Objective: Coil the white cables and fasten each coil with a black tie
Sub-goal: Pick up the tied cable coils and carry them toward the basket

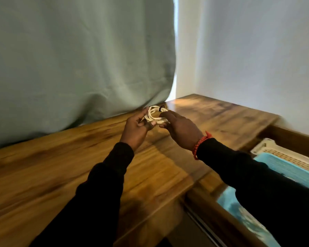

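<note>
Wooden bench (78, 166) with a glossy, streaky grain runs along a grey-green curtain (78, 59) to a white wall (257, 59) at its far right corner. Near the bench's far edge, a person in black sleeves holds a coil of white cable (154, 115) between both hands, just above the wood. A black tie (160, 109) wraps the strands at the coil's far side. The left hand (136, 130) grips the coil's left side, fingers curled round the loops and thumb pressed near its lower edge. The right hand (180, 130), a red braided bracelet (200, 144) at its wrist, pinches the coil's right side with loosely spread fingers. Beyond the bench's right edge, lower down, a blue tray (284, 168) overlaps a cream tray (284, 152), both slightly blurred.
</note>
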